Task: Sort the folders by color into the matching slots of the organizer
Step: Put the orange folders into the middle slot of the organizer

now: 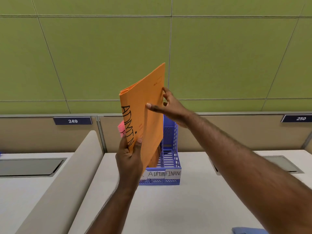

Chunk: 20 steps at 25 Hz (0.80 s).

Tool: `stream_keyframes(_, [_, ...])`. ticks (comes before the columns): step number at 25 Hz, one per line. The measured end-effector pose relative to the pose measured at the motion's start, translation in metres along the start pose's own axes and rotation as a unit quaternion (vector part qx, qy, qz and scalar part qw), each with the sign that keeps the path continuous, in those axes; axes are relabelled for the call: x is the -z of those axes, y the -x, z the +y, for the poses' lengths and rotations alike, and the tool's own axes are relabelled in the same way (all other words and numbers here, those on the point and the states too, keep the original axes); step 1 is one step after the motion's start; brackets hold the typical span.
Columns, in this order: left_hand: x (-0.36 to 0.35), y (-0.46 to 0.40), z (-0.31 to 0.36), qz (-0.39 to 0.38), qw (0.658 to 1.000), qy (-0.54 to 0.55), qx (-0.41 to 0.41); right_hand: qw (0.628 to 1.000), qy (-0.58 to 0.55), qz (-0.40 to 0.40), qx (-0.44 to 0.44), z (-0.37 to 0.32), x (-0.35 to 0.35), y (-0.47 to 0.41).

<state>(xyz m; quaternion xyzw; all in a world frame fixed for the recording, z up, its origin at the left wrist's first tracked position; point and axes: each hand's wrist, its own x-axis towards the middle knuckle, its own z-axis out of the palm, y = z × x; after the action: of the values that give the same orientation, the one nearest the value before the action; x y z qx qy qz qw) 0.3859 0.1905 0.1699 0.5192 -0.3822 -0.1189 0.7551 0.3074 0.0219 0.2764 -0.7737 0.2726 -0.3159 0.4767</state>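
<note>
So the orange folder point(145, 108) with ADMIN scrawled down its spine side is held upright in the air, right above the blue organizer point(168, 159), and I'd guess that's so its bottom edge can drop straight into a slot. The left hand point(129, 159) has its grip pinched on the folder's lower corner, thumb in front and fingers behind, carrying the weight. The right hand point(168, 107) is up at the far edge with fingers spread loose, thumb and a fingertip just touching the cover, which looks more like steadying and steering than holding. The organizer sits on the white table point(168, 208) against the divider, with paper labels on its front lip: ADMIN in the middle, FINANC-something on the right, and the left one hidden behind the wrist. Something orange already seems to stand in the middle slot, so that's probably the target. A pink folder point(121, 128) peeks out behind, likely in the left slot, though I can't see for sure.
</note>
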Motion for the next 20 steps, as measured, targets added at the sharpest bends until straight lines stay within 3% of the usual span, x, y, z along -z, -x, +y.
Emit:
stream_keyframes(14, [-0.051,-0.063,-0.06,0.039,0.999,-0.018,-0.007,0.999,-0.036,-0.033,-0.021,0.041,0.001,-0.076])
stream_keyframes(20, [-0.067,-0.082,-0.087,0.002,1.0,-0.012,0.014,0.999,-0.042,0.002,-0.017,0.063,-0.003,-0.081])
